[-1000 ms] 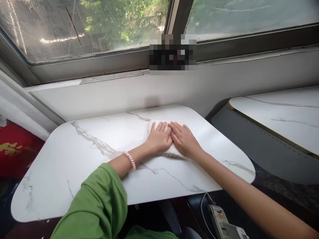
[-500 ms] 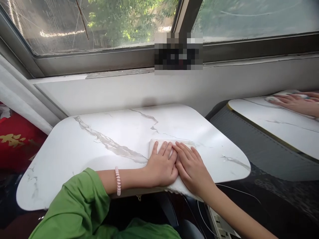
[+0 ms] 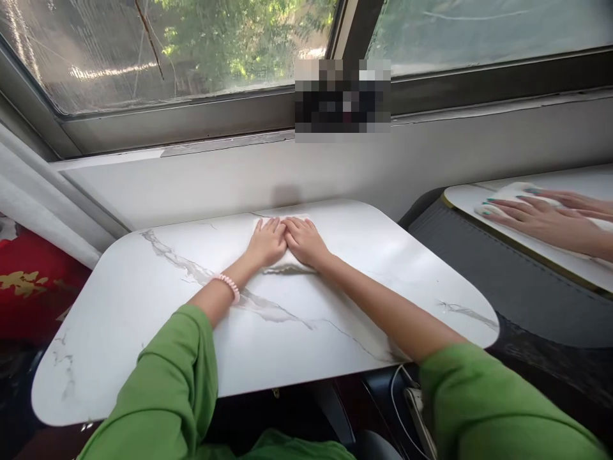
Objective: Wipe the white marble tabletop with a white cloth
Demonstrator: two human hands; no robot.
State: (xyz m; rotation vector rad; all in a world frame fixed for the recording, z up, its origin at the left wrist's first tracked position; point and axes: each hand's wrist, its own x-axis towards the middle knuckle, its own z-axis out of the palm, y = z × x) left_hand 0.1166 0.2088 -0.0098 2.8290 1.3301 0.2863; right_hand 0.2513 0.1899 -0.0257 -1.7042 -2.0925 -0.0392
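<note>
One metal-framed window, foliage showing through the left pane. One white marble-patterned tabletop, corners rounded, beneath the window. One similar gold-edged tabletop to the right, bearing a second white cloth under a co-worker's hands. One white cloth, lying near the far edge of the nearer top, around mid-length. Left hand and right hand, together and touching, laid flat upon it, backs upward, fingers extended. One pink bracelet, left wrist.

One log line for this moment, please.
left hand: flat on cloth; right hand: flat on same cloth; cloth: near far edge of table; nearby: another person's hands on second cloth
</note>
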